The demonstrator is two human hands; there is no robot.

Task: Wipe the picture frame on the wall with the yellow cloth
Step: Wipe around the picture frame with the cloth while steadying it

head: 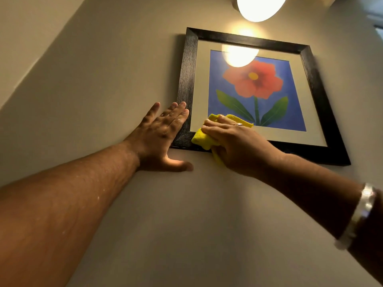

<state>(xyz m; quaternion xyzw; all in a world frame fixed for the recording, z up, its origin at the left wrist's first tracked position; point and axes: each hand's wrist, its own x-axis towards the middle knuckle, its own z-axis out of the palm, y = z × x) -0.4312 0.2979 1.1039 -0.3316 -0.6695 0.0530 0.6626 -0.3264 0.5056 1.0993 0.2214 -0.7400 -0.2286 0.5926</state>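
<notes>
Right hand [234, 146] pressing yellow cloth [202, 138] against frame [187, 79]

Right hand [234, 148] presses the yellow cloth [202, 137] on the picture frame [187, 79] at seven o'clock — left hand [163, 137] flat beside it.

The right hand [234, 146] covered most of the yellow cloth [202, 138] and part of the picture frame [187, 79]'s bottom rail. The left hand [163, 137] hid the frame's lower left corner. The lamp [260, 7] was cut off by the top edge, and its glare blanked the print's upper part.
</notes>
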